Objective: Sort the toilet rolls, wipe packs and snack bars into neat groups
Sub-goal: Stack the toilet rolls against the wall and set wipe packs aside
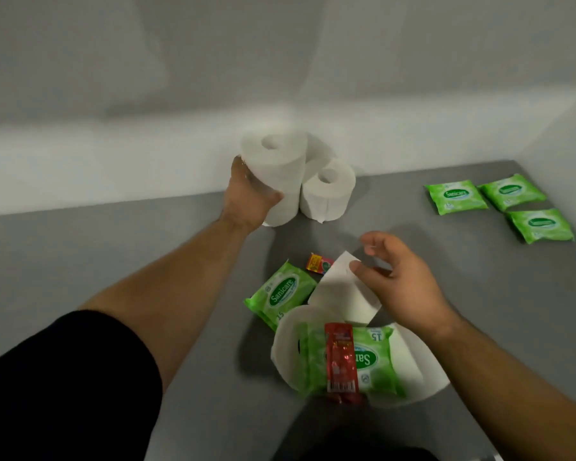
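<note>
My left hand (250, 197) grips a white toilet roll (276, 161) at the back of the grey table (113, 254), pressed against two other rolls (328, 191). My right hand (399, 281) hovers with fingers apart over the loose paper tail (340, 287) of a roll lying on its side (409, 367) at the front. On that roll rest a green wipe pack (373, 357) and a red snack bar (341, 357). Another green wipe pack (280, 292) and a small red-yellow snack bar (318, 263) lie beside it.
Three green wipe packs (499, 204) lie grouped at the back right of the table. A pale wall (280, 61) runs behind the table and along its right side. My dark sleeve (64, 377) fills the lower left.
</note>
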Demonstrator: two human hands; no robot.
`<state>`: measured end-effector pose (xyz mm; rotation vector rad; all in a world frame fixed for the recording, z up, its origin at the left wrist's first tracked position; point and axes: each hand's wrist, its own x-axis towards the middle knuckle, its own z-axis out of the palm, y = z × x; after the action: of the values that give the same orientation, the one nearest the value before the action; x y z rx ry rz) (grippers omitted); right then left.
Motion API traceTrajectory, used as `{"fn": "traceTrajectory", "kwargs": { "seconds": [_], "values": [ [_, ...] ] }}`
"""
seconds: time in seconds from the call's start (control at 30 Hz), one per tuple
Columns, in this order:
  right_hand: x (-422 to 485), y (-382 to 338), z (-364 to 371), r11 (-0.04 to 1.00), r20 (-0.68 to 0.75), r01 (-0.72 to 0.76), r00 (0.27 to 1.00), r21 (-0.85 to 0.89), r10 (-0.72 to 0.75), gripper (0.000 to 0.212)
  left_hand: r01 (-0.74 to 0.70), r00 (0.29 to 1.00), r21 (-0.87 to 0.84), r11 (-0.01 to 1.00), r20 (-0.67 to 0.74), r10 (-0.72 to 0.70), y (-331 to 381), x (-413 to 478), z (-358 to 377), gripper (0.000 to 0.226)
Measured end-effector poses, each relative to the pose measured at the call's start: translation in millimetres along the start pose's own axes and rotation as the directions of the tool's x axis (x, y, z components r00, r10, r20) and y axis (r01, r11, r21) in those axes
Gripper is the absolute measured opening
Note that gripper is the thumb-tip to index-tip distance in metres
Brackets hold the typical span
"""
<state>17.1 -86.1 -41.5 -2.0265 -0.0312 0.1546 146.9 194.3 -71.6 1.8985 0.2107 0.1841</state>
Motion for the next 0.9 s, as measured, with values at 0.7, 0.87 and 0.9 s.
{"fn": "traceTrajectory", "kwargs": {
  "seconds": [0.7,0.87,0.9],
  "values": [
    [-74.2,16.8,-19.0,0.966,-0.051,0.116,0.990,-0.233,-0.131,0.022,-0.511,0.776,0.445,0.735,0.607,0.171,19.9,-210.9,11.3,0.055],
    [-90.0,18.6,-31.3,0.963,-0.075,0.132,0.985,-0.233,-0.153,0.022,-0.420,0.825,0.444,0.792,0.549,0.130,32.0,-210.5,11.9,0.040],
    [-92.6,19.5,-34.9,0.965,-0.086,0.133,0.984,-0.224,-0.156,0.022,-0.362,0.846,0.418,0.833,0.523,0.105,35.0,-210.6,12.8,0.035]
  ]
}}
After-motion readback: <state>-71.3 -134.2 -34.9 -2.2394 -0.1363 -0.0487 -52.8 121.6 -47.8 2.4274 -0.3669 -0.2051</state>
